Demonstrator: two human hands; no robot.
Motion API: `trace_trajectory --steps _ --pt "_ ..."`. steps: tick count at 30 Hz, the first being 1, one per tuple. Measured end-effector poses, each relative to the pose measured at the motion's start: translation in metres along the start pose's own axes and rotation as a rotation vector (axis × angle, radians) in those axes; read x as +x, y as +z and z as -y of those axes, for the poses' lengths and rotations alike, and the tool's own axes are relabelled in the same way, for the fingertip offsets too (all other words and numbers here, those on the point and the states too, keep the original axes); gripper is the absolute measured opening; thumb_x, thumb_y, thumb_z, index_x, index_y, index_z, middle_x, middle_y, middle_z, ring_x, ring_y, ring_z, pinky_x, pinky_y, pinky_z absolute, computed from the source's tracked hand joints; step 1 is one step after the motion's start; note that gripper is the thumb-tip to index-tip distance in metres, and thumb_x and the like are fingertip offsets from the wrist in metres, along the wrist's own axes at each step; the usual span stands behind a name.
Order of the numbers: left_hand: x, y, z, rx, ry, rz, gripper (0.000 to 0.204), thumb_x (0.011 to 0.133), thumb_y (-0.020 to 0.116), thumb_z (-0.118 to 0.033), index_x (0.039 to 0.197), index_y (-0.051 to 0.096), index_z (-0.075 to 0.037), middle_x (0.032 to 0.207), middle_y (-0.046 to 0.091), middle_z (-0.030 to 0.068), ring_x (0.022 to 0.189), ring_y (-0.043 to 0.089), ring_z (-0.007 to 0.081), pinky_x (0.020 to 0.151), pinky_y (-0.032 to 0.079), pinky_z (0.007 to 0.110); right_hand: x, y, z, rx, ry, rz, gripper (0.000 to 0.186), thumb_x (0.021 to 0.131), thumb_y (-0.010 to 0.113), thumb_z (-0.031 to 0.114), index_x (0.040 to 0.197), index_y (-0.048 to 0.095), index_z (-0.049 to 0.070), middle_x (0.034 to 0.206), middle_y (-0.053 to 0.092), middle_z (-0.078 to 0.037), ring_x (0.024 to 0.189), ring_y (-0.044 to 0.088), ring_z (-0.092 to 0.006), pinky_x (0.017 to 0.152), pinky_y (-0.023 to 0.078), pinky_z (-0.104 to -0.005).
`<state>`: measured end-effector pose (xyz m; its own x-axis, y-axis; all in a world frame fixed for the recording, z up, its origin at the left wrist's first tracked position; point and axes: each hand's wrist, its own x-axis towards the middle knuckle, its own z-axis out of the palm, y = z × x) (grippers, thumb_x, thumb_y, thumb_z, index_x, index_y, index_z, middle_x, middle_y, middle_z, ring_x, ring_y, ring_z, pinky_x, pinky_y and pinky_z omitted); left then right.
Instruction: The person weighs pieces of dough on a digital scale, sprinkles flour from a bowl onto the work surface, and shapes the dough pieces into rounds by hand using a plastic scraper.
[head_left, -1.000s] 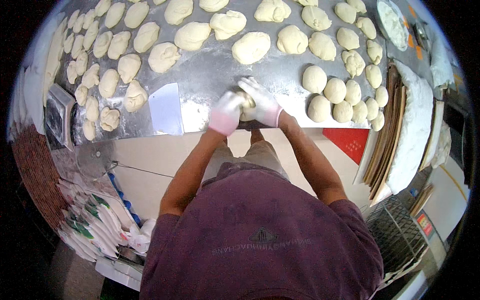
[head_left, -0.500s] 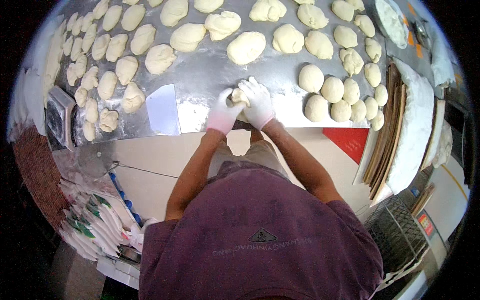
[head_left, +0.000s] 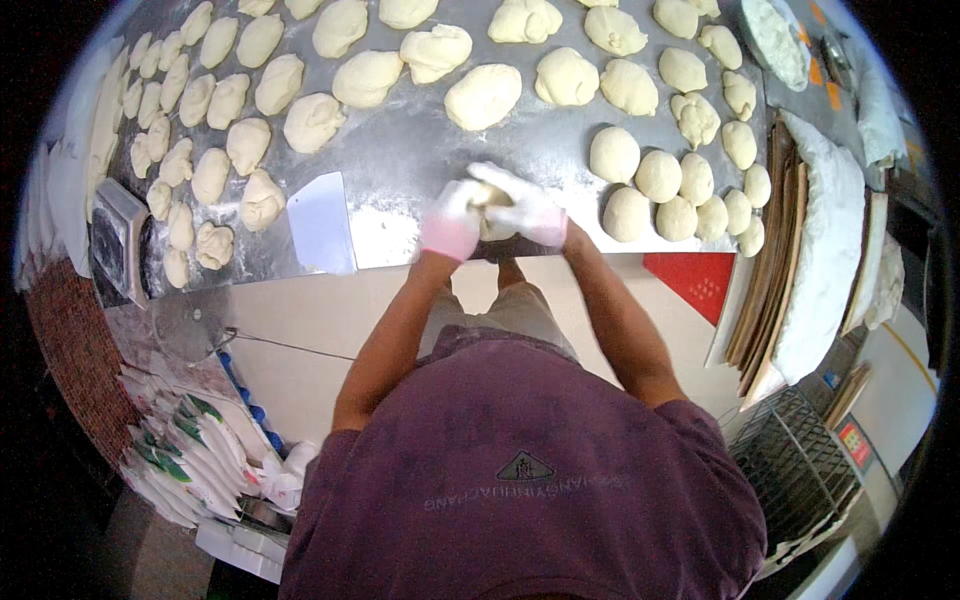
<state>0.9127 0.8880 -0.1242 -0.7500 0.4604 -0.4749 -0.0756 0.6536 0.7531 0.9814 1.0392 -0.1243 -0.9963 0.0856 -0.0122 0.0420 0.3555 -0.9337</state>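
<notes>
Both my hands wear white gloves with pink cuffs and meet at the near edge of the metal worktop (head_left: 385, 200). Between them is a piece of pale dough (head_left: 496, 229), mostly hidden by the fingers. My left hand (head_left: 453, 215) curls around its left side. My right hand (head_left: 527, 207) lies over it from the right, fingers reaching toward the left hand. Smooth round dough balls (head_left: 627, 214) are grouped to the right of my hands. Rougher, uneven dough lumps (head_left: 483, 97) are spread beyond and to the left.
A pale flat sheet (head_left: 321, 222) lies left of my hands, its end over the near edge. A scale-like device (head_left: 120, 240) stands at the left corner. Boards (head_left: 775, 250) and a white padded cloth (head_left: 825, 250) stand at the right. A wire crate (head_left: 795, 460) is lower right.
My right hand has turned, from pointing away from me to lying more sideways across the dough. The left hand stays around it. The whole view has shifted slightly.
</notes>
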Motion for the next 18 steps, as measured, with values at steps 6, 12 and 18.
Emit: trace_trajectory --steps 6,12,18 --pt "-0.009 0.007 -0.021 -0.002 0.033 -0.014 0.025 0.087 0.058 -0.015 0.109 0.060 -0.004 0.107 0.062 0.0184 0.101 0.060 0.0296 0.089 0.046 0.038 -0.014 0.023 -0.040 -0.446 -0.013 -0.194 0.051 0.073 0.072 0.017 0.119 0.057 -0.001 0.129 0.055 -0.022 0.126 0.047 -0.0396 0.108 0.036 -0.0464" --pt "0.002 0.017 0.014 0.018 0.591 -0.028 0.026 0.082 0.062 -0.015 0.107 0.063 -0.007 0.101 0.061 0.0165 0.095 0.062 0.0316 0.082 0.049 0.039 -0.019 -0.007 -0.027 -0.091 -0.040 -0.054 0.050 0.074 0.066 0.012 0.122 0.055 0.000 0.124 0.057 -0.022 0.121 0.050 -0.0405 0.105 0.039 -0.0434" --pt "0.013 0.029 -0.003 -0.003 0.103 0.007 0.028 0.084 0.064 -0.017 0.110 0.060 -0.008 0.094 0.061 0.0168 0.090 0.061 0.0375 0.078 0.050 0.042 -0.015 0.013 -0.036 -0.459 -0.058 -0.259 0.043 0.076 0.066 0.009 0.118 0.060 0.001 0.118 0.061 -0.021 0.121 0.049 -0.0408 0.102 0.041 -0.0457"
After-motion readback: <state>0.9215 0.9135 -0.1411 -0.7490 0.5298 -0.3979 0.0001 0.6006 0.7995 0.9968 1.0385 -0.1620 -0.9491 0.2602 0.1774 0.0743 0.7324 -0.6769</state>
